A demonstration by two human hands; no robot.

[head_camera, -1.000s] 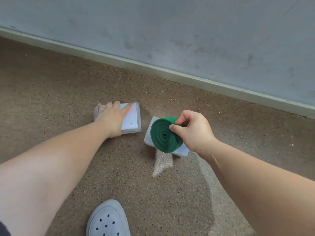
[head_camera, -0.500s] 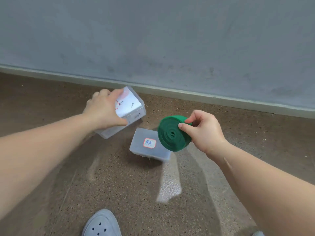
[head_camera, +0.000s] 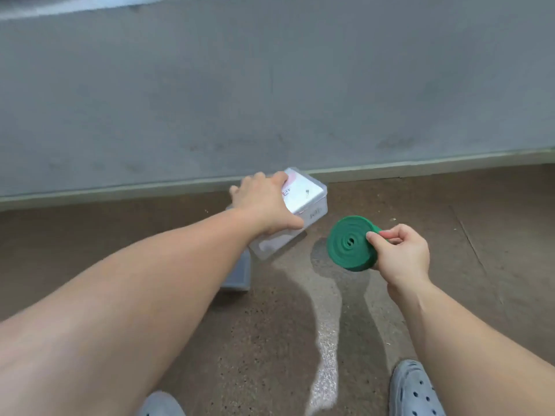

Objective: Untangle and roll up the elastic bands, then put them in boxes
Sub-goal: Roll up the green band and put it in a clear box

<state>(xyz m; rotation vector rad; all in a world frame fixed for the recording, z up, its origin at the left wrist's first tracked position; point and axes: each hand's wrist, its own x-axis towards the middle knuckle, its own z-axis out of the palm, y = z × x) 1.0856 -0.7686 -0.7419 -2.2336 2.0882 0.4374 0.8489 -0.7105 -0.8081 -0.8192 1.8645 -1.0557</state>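
Observation:
A green elastic band rolled into a flat coil (head_camera: 350, 243) hangs above the floor, pinched at its right edge by my right hand (head_camera: 399, 253). My left hand (head_camera: 264, 204) grips a clear plastic box with a white lid (head_camera: 303, 199) from above and holds it tilted off the floor, left of the coil. A second clear box (head_camera: 238, 273) lies on the floor below, mostly hidden behind my left forearm.
A grey wall (head_camera: 270, 100) with a pale baseboard (head_camera: 420, 166) runs across just beyond the boxes. The floor (head_camera: 480, 235) is brown speckled stone. Two grey perforated clogs (head_camera: 416, 388) show at the bottom edge, one at the centre (head_camera: 160, 405).
My left hand picked the white-lidded box up off the floor and lifted it. The coil stayed in my right hand. The view rose and shifted, and the second box slid behind my left arm.

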